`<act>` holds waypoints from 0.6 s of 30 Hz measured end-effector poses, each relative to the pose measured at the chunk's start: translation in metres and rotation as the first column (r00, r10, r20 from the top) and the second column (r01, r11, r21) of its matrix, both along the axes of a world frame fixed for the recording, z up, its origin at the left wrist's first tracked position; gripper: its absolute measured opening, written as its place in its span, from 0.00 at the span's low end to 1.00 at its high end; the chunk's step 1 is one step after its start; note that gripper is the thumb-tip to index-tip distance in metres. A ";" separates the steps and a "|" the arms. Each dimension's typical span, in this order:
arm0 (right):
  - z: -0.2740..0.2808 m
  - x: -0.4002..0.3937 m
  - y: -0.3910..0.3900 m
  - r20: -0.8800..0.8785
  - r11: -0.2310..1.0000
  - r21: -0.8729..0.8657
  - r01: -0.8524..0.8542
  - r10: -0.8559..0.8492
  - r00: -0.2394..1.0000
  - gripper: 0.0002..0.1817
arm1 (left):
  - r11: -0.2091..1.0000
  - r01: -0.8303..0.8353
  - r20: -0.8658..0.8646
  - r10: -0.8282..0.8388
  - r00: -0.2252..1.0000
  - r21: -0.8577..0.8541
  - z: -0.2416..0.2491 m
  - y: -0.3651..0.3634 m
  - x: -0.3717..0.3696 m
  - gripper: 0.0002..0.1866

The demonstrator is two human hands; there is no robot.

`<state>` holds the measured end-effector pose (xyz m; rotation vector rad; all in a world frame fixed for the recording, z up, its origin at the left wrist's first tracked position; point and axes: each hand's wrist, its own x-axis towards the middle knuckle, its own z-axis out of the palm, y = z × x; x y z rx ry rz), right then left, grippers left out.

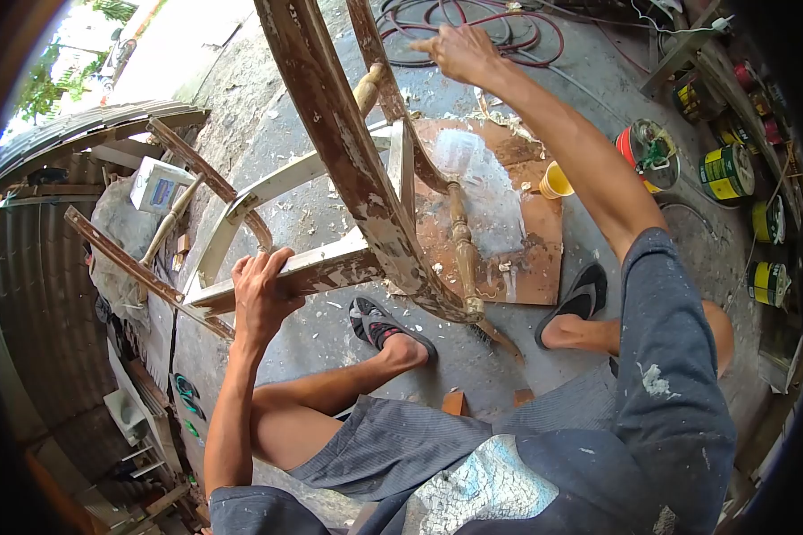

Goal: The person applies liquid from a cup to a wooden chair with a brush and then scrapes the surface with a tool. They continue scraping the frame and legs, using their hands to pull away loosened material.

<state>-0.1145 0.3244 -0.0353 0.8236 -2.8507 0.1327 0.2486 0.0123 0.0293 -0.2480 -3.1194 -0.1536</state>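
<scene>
A wooden chair frame [335, 134], without a seat panel and with worn, flaking brown and whitish finish, is tilted in front of me. My left hand [260, 290] is wrapped round its near seat rail [321, 267]. Turned spindles [461, 232] join its legs. Beyond the chair, to the right, my right hand [462, 55] is raised over the floor. Its index finger stretches out to the left, the other fingers are loosely bent, and nothing shows in it. Below it lies a brown board [540, 241] with a whitish smear and scattered flakes.
A yellow cup [557, 181] stands on the board's right edge. Paint cans [725, 172] line the right side, near a red-and-white tub [638, 152]. Coiled hoses [535, 45] lie at the back. On the left are a white box [161, 185] and corrugated sheeting [45, 267].
</scene>
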 end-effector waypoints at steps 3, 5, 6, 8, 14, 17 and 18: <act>-0.001 -0.015 -0.013 -0.145 0.996 0.027 -0.090 0.093 0.985 0.23 | 1.000 -0.003 0.013 0.003 1.000 0.004 0.002 0.001 0.000 0.36; -0.003 -0.016 -0.014 -0.126 0.980 0.140 -0.140 0.158 0.979 0.23 | 1.000 0.002 0.013 -0.002 1.000 0.006 0.002 -0.001 -0.001 0.37; -0.001 -0.012 -0.016 -0.115 0.966 0.196 -0.167 0.192 0.975 0.23 | 1.000 0.006 0.006 -0.007 1.000 0.006 -0.001 -0.003 0.000 0.38; 0.011 -0.012 -0.021 -0.036 0.980 0.155 -0.127 0.135 0.990 0.24 | 1.000 0.009 -0.007 -0.009 1.000 0.005 -0.003 -0.003 0.002 0.39; 0.013 -0.005 -0.020 0.010 0.992 0.116 -0.056 0.055 0.998 0.25 | 1.000 0.010 -0.007 -0.010 1.000 0.017 0.001 -0.002 0.001 0.39; 0.018 -0.001 -0.018 0.049 0.992 0.125 -0.036 0.030 0.998 0.26 | 1.000 0.013 -0.015 -0.012 1.000 0.021 -0.001 -0.001 0.002 0.39; 0.017 -0.002 -0.017 0.056 0.998 0.063 -0.012 0.009 0.998 0.26 | 1.000 0.013 -0.011 -0.013 1.000 0.022 0.001 -0.001 0.001 0.38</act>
